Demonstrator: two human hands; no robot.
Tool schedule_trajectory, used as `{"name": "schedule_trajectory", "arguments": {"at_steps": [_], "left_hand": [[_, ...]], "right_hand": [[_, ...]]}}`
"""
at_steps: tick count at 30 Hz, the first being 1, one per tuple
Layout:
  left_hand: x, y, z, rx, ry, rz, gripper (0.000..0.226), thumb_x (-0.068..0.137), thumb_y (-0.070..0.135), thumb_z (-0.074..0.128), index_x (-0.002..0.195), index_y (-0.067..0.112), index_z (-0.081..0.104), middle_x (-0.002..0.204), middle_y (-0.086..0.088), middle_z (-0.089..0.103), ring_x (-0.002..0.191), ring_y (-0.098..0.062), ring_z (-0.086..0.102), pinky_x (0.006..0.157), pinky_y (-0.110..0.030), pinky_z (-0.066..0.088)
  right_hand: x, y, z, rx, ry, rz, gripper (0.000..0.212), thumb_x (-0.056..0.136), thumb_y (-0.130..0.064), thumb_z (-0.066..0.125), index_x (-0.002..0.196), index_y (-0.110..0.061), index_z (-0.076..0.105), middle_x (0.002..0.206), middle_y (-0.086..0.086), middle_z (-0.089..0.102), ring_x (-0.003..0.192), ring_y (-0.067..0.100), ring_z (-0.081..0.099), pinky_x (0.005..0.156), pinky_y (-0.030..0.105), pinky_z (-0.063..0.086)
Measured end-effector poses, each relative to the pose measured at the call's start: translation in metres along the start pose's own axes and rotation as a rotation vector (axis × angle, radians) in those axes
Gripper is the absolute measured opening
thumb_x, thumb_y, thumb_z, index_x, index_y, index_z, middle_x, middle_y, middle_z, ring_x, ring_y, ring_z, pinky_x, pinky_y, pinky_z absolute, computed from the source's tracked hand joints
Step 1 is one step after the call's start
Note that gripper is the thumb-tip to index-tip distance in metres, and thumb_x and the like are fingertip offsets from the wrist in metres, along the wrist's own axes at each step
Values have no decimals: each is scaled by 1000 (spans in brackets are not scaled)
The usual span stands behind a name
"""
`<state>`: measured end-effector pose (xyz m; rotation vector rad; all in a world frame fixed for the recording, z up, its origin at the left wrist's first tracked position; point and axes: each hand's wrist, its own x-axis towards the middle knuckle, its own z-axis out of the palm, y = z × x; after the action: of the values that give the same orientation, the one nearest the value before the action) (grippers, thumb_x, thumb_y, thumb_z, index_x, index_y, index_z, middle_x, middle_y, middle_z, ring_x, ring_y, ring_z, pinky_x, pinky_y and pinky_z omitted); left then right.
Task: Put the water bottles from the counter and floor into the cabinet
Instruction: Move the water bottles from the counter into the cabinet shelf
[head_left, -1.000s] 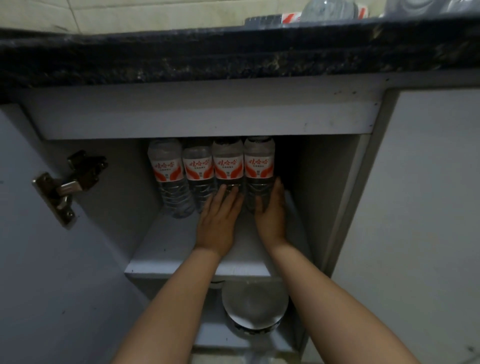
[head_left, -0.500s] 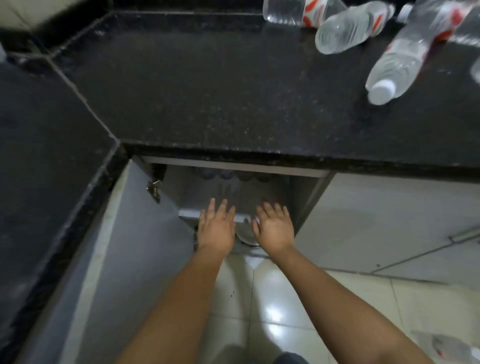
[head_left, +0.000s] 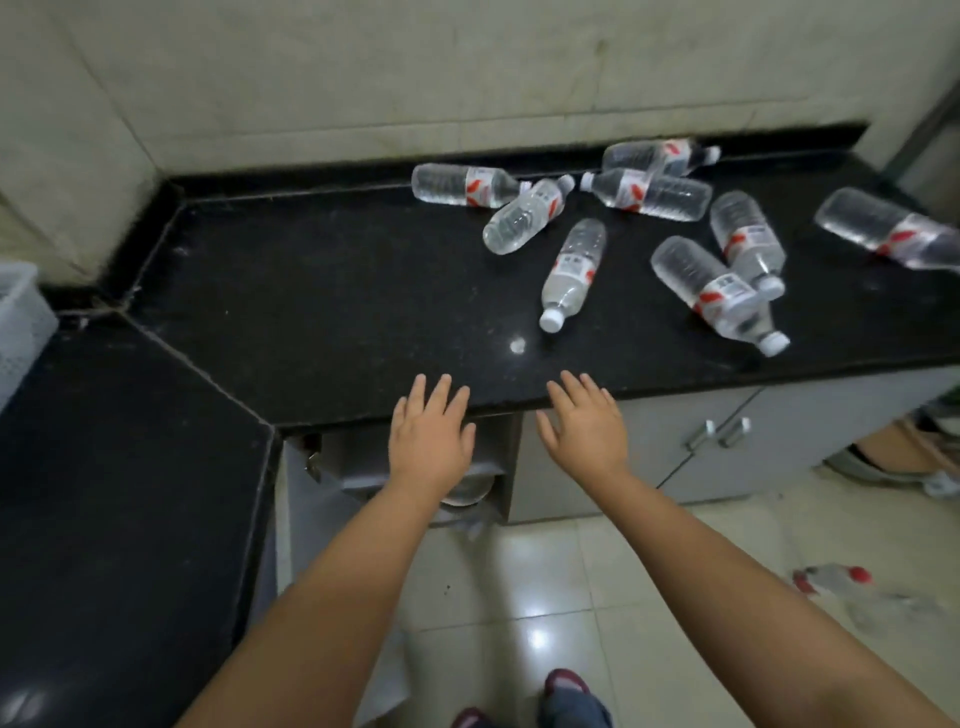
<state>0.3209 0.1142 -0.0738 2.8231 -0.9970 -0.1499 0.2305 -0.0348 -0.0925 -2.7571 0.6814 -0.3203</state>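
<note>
Bottle labels (head_left: 573, 266) red-white, text unreadable

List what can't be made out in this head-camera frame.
- Cabinet interior: the counter edge and left hand hide it.
- Rightmost counter bottle: its cap end is cut off by the frame edge.
- Floor bottle: motion blur smears it.
- White basket: cropped at the left edge, contents unseen.
- Bottle labels: print too small to read.

both arms outstretched, left hand (head_left: 429, 435) and right hand (head_left: 582, 426) empty, fingers (head_left: 570, 383) spread
</note>
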Motion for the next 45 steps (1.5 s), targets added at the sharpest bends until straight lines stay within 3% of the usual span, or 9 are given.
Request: {"name": "schedule_trajectory", "arguments": {"at_steps": [8, 12, 15, 19, 22, 26, 33, 40, 45], "left_hand": [[76, 73, -24, -91, 62, 65, 50, 95, 35, 37, 141, 23, 24, 153, 0, 17, 141, -25, 5, 113, -39, 13], [138, 105, -16, -118, 84, 42, 49, 94, 34, 38, 141, 22, 26, 153, -1, 18, 141, -25, 6, 113, -38, 15], [182, 125, -10, -152, 75, -10, 53, 93, 34, 40, 141, 22, 24, 154, -1, 16, 141, -25, 5, 112, -38, 17], [236, 151, 6, -157, 35, -52, 59, 93, 40, 39, 143, 24, 14, 153, -1, 17, 141, -24, 9, 111, -34, 21], [266, 161, 18, -239, -60, -112, 64, 91, 40, 44, 144, 24, 11, 153, -6, 17, 138, -26, 19, 108, -36, 28], [287, 166, 28, -153, -119, -202, 72, 87, 44, 51, 143, 23, 11, 144, -11, 27, 124, -28, 37, 94, -38, 40], [291, 161, 32, -147, -124, -192, 82, 83, 42, 59, 144, 21, 9, 135, -12, 35, 113, -31, 43, 86, -41, 42], [294, 116, 13, -36, -345, 166, 96, 76, 35, 66, 144, 18, 1, 141, -4, 30, 124, -24, 38, 96, -42, 36], [285, 75, -1, 161, -408, 366, 76, 77, 16, 64, 139, 22, 21, 139, 0, 32, 128, -19, 34, 110, -40, 19]], "right_hand": [[52, 73, -71, 43, 288, 154, 32, 76, -3, 66, 104, 10, 61, 114, 32, 59, 108, 48, 55, 91, 56, 45], [108, 117, -88, 56, 309, 141, 28, 76, -3, 64, 100, 11, 62, 103, 31, 63, 95, 44, 60, 81, 50, 50], [147, 155, -95, 28, 218, 171, 33, 82, -18, 48, 99, 7, 60, 97, 24, 63, 91, 38, 57, 77, 43, 44], [193, 206, -88, -150, -66, 292, 55, 84, -40, 53, 130, -13, 36, 129, 11, 47, 117, 27, 45, 93, 35, 37], [218, 222, -77, -97, -279, 419, 80, 81, -50, 57, 140, -17, 14, 139, 12, 34, 125, 29, 39, 97, 40, 37], [232, 226, -60, -204, -294, 469, 87, 81, -52, 56, 142, -16, 5, 134, 14, 38, 118, 29, 44, 90, 39, 42], [229, 226, -52, -224, -260, 438, 86, 80, -48, 58, 142, -15, 8, 132, 15, 39, 117, 32, 43, 88, 42, 42], [219, 219, -54, -220, -407, 129, 85, 77, -45, 63, 142, -26, 11, 134, 5, 40, 118, 28, 44, 91, 41, 39], [207, 200, -56, -244, -551, -126, 80, 76, -30, 66, 139, -34, 18, 136, -4, 39, 127, 21, 34, 109, 51, 14]]}}
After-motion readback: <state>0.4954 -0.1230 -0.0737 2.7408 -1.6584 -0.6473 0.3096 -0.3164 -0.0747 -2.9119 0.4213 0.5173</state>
